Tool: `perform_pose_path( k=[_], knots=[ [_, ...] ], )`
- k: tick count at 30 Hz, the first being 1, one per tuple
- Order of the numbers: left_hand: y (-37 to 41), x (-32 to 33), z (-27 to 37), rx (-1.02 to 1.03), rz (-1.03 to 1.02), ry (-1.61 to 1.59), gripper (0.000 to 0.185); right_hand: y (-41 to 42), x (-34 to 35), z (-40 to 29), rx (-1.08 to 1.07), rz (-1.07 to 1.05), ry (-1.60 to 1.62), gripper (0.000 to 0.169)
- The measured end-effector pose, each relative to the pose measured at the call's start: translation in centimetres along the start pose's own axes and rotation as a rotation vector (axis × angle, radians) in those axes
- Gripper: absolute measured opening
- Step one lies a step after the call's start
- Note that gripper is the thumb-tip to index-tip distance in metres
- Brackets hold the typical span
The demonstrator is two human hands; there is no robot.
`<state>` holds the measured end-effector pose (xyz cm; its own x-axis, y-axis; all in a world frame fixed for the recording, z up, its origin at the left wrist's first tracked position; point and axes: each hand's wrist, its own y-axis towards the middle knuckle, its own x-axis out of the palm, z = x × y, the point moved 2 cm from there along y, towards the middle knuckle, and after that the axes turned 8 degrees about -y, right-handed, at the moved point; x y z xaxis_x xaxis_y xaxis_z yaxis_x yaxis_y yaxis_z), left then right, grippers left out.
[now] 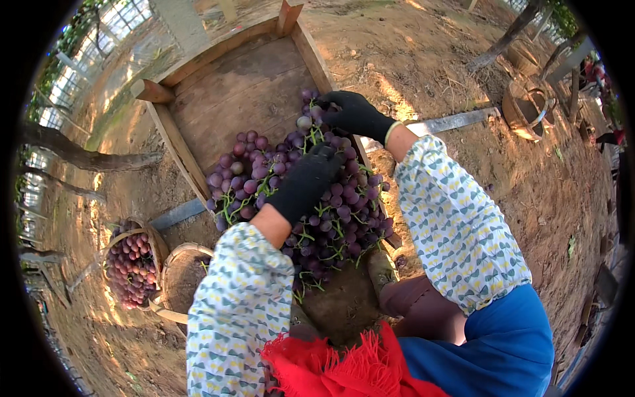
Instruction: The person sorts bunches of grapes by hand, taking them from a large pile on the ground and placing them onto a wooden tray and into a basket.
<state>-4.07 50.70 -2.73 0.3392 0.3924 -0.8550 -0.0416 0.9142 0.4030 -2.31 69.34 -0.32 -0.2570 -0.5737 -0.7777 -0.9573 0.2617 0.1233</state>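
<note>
A shallow wooden tray (238,84) lies in front of me, its near half heaped with bunches of purple grapes (342,218) on green stems. My left hand (310,181), in a black glove, rests on the middle of the heap with its fingers bent over the grapes; whether they grip anything is hidden. At the tray's right side my right hand (354,114), also gloved in black, has its fingers against the upper end of a grape bunch (308,119). Its fingertips are partly hidden, so a hold is not certain.
Left of the tray stand a wicker basket of reddish grapes (131,268) and another wicker basket (186,275) with few grapes visible. More baskets (528,111) sit on the soil at the upper right. Metal strips (451,121) extend from the tray's sides. Vine trunks (94,154) rise left and right.
</note>
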Motion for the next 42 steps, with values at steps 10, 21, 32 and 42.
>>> perform_pose_path(
  k=[10, 21, 32, 42],
  knots=[
    [-14.0, -19.6, 0.9, -0.475, 0.352, 0.116, 0.048, -10.1, 2.7, -1.3, -0.374, 0.208, -0.478, 0.036],
    [-48.2, -17.3, 8.8, -1.213, 1.044, 0.334, 0.044, -9.5, 3.3, -2.4, -0.331, 0.07, -0.685, 0.012],
    [-51.1, 0.7, -4.3, -1.268, 0.326, -0.016, 0.038, -9.2, 2.0, -5.9, -0.246, 0.033, -0.643, 0.019],
    [-50.7, 4.5, -8.5, -1.507, 0.418, -0.226, 0.048, -13.0, -1.7, -8.4, -0.2, 0.165, -0.501, 0.025]
  ],
)
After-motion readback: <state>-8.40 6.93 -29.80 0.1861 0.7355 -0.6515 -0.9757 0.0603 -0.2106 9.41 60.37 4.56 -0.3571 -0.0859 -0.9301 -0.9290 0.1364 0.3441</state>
